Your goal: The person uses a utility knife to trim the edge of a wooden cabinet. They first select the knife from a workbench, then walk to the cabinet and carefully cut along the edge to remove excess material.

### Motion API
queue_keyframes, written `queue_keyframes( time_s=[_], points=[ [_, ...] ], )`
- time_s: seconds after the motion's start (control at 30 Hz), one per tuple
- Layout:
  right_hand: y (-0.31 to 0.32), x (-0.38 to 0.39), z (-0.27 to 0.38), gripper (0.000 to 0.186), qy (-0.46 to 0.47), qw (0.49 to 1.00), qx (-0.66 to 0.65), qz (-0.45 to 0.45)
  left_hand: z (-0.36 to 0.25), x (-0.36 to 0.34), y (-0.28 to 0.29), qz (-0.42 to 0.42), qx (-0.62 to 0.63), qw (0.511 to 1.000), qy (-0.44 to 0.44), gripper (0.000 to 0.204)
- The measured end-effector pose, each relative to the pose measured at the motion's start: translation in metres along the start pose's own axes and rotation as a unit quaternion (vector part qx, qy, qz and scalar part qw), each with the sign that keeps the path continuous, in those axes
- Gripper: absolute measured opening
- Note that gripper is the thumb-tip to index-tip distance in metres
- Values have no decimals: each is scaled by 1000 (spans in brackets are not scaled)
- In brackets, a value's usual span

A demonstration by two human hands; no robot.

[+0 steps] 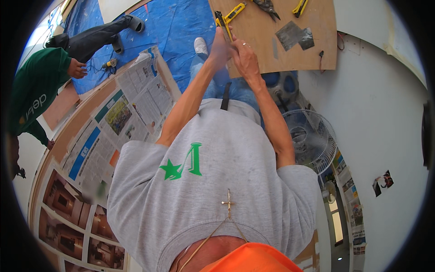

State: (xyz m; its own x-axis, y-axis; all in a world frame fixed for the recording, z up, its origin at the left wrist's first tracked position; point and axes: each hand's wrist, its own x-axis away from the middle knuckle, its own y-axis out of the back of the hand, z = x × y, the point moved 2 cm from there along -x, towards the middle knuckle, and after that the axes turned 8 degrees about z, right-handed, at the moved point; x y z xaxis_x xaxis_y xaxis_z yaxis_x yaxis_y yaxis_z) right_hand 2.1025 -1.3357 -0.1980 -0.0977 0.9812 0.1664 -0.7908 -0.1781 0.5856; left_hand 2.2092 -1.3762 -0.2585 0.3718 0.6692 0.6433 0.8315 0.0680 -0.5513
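A black and yellow utility knife (223, 23) points away from me at the edge of a wooden board. My left hand (219, 47), partly blurred, is closed along the knife's left side. From the right, my right hand (245, 58) has its fingers closed at the knife's near end; a ring shows on one finger. Just beyond lies a second yellow utility knife (236, 12) on the board, partly behind the first. Metal snips (267, 7) and another yellow-handled tool (300, 7) rest farther right. Two dark grey flat pieces (290, 36) lie on the wood to the right of my hands.
The plywood board (253, 36) stands over a blue tarp (167, 27). A person in a green shirt (43, 86) is at the left, near a yellow power tool (110, 64). Newspaper sheets (131, 97) cover a surface left of me. A wire-caged fan (310, 140) stands close on my right.
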Motion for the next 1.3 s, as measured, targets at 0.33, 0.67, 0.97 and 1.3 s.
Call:
queue_keyframes(
  time_s=[0.33, 0.67, 0.97, 1.3],
  points=[
    [1, 35, -46, 18, -8, 997, -34, 66, 1, -53, 30, -2, 55, 998, -5, 56],
    [-30, 58, -126, 23, -166, 954, -228, -102, 43, -90, 14, 17, 74, 997, -15, 54],
    [-49, 76, -162, 27, -270, 680, -661, -168, 65, -111, -7, 133, 0, 991, -25, 54],
    [-60, 44, -168, 27, -289, 797, -500, -177, 79, -112, -7, 161, 91, 983, -15, 57]
  ],
)
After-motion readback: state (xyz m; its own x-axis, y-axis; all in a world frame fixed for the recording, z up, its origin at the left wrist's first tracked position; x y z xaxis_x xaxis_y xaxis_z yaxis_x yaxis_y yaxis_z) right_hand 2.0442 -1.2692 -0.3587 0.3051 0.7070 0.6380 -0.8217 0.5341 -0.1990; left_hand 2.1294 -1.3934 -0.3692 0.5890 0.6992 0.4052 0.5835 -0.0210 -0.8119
